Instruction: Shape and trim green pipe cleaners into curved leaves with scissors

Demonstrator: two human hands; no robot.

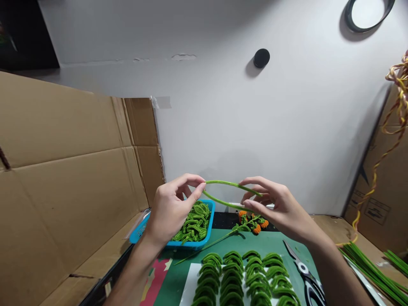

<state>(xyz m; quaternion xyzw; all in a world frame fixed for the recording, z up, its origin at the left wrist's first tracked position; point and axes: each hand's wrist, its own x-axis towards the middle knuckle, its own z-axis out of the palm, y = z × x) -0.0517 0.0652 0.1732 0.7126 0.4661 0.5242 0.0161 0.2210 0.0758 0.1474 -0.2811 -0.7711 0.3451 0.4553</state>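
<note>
A green pipe cleaner (221, 182) is stretched between my hands, folded back on itself into a long narrow loop. My left hand (172, 210) pinches it at the bend between thumb and fingertips. My right hand (276, 204) has the two free ends at its fingers, the upper strand by the index finger and the lower one by the thumb. Below lie rows of curved green fuzzy pieces (232, 278) on a white sheet (190, 282). Behind my left hand, a blue basket (213, 221) holds a heap of small green twisted pieces (196, 223).
A green stem with orange pumpkin-like pieces (256, 228) lies on the green mat (219, 244). Scissors (302, 267) rest at the right, and green pipe cleaners (376, 272) lie beyond them. Cardboard walls (70, 178) stand left and right; twisted yellow cord (378, 163) hangs at the right.
</note>
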